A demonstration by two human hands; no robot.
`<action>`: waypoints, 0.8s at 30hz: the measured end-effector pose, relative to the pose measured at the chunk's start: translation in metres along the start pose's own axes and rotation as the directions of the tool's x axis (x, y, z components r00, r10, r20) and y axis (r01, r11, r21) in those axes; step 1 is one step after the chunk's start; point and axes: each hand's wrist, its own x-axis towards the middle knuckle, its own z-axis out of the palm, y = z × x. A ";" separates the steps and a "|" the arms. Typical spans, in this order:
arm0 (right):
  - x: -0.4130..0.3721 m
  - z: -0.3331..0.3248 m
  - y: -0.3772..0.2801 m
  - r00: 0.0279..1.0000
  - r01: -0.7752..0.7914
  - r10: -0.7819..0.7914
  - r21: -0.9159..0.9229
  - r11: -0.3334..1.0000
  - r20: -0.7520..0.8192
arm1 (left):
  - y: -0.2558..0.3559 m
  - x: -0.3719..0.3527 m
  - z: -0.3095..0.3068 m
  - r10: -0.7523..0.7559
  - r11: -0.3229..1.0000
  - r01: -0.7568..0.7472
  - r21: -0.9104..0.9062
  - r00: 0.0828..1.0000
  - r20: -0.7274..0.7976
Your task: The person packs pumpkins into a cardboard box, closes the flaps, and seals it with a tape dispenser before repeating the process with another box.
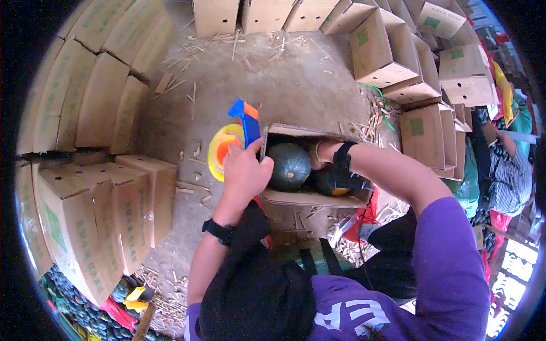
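Note:
My left hand is closed around a tape dispenser with a blue frame, an orange hub and a yellow roll of tape. It is at the left end of an open cardboard box. Inside the box lie a round dark green squash and, to its right, another dark squash with an orange patch. My right hand reaches down into the box near its far wall, beside the squashes. Its fingers are hidden, so its hold cannot be made out.
Stacked cardboard boxes stand at the left. Open boxes line the right and the far side. Straw-like scraps litter the floor. At the right edge a person in a striped garment is among dark squashes.

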 end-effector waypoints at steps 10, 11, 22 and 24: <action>-0.111 -0.061 -0.025 0.872 0.379 -0.266 0.222 0.899 -0.410 | 0.007 -0.002 -0.004 -0.007 1.000 0.007 0.001 1.000 -0.002; -0.108 -0.060 -0.023 0.901 0.336 -0.246 0.218 0.916 -0.358 | 0.009 -0.001 -0.004 0.002 1.000 -0.002 0.005 1.000 0.001; -0.109 -0.038 -0.030 0.868 0.155 0.026 0.319 0.935 -0.496 | 0.008 0.000 -0.001 0.011 0.999 -0.010 0.053 1.000 -0.019; -0.103 -0.034 -0.027 0.744 0.335 -0.048 0.310 0.890 -0.667 | 0.009 -0.001 0.000 0.028 0.996 -0.026 0.089 0.999 -0.026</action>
